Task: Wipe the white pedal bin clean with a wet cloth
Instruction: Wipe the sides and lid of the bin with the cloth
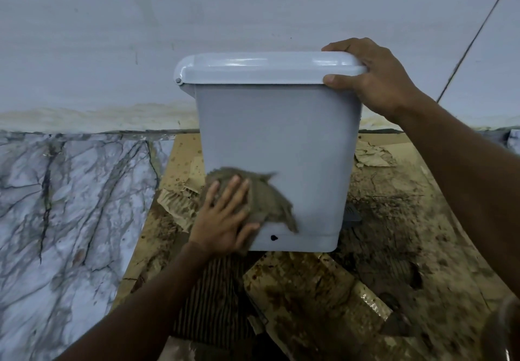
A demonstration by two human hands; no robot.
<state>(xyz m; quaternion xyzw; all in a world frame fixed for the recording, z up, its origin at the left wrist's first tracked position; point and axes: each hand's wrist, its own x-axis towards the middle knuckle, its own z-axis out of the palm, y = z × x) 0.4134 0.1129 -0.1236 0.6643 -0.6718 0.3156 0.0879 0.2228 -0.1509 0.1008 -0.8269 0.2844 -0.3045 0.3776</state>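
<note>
On soggy, stained cardboard [309, 290] by the wall stands the white pedal bin [275, 141], upright with its lid [267, 68] down. To my eye the lower corner of the side panel is being wiped. It would go best with long overlapping strokes, firm flat pressure, and the bin braced so it cannot skid. The left hand [222, 214] has a wide-open grip, fingers straight and spread, pressing the brown wet cloth [267, 200] against the panel. The right hand [374, 79] clasps the lid's corner, fingers over the top, thumb under the rim.
</note>
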